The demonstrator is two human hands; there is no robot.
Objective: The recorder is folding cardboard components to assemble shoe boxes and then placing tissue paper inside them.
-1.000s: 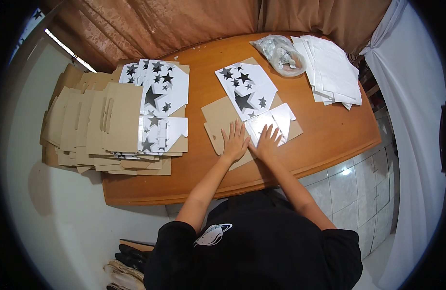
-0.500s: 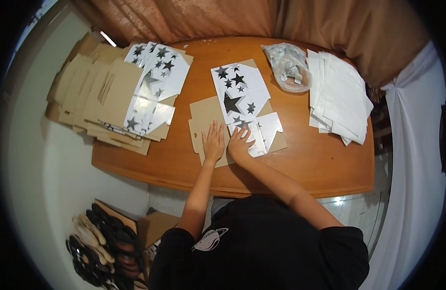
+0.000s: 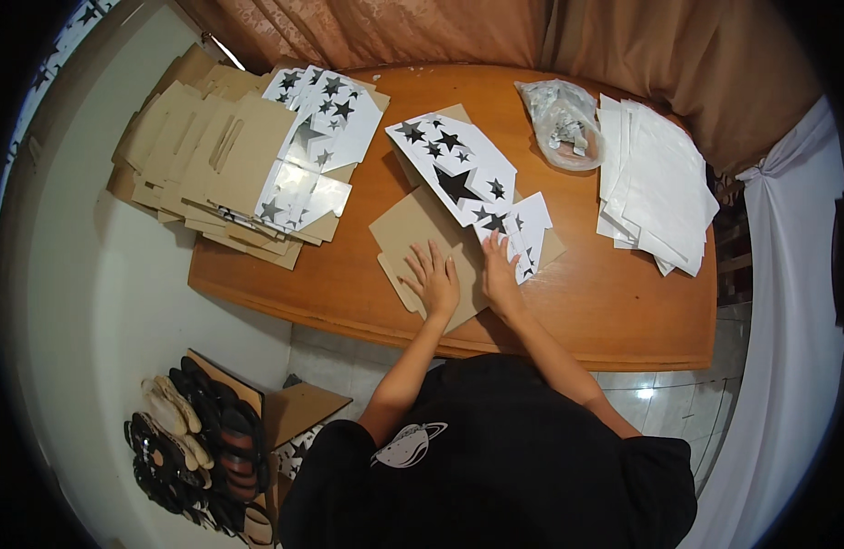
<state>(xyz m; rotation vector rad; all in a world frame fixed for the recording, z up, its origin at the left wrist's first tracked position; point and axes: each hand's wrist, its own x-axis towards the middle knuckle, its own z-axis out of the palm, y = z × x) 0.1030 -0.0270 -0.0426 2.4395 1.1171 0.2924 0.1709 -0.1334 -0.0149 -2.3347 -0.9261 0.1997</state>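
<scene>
A flat die-cut cardboard piece (image 3: 413, 224) lies on the table in front of me, plain brown at the lower left. Its white panel printed with black and grey stars (image 3: 472, 178) stands tilted, its left edge raised above the brown part. My left hand (image 3: 435, 284) rests open on the brown cardboard, fingers spread. At the lower edge of the star-printed panel is my right hand (image 3: 501, 279), its fingers bent over the white side and closed on that edge. The right thumb is mostly hidden.
A tall stack of similar cardboard pieces (image 3: 193, 156) covers the table's left end. Toward the back right sit a clear plastic bag (image 3: 561, 128) with grey contents and white sheets (image 3: 660, 188). Shoes (image 3: 202, 439) stand on the floor at lower left, below the wooden table (image 3: 614, 311).
The cardboard piece has turned, and its star-printed panel now tilts up on the left. My left hand has spread its fingers; my right hand has shifted to the panel's edge. The view has moved slightly.
</scene>
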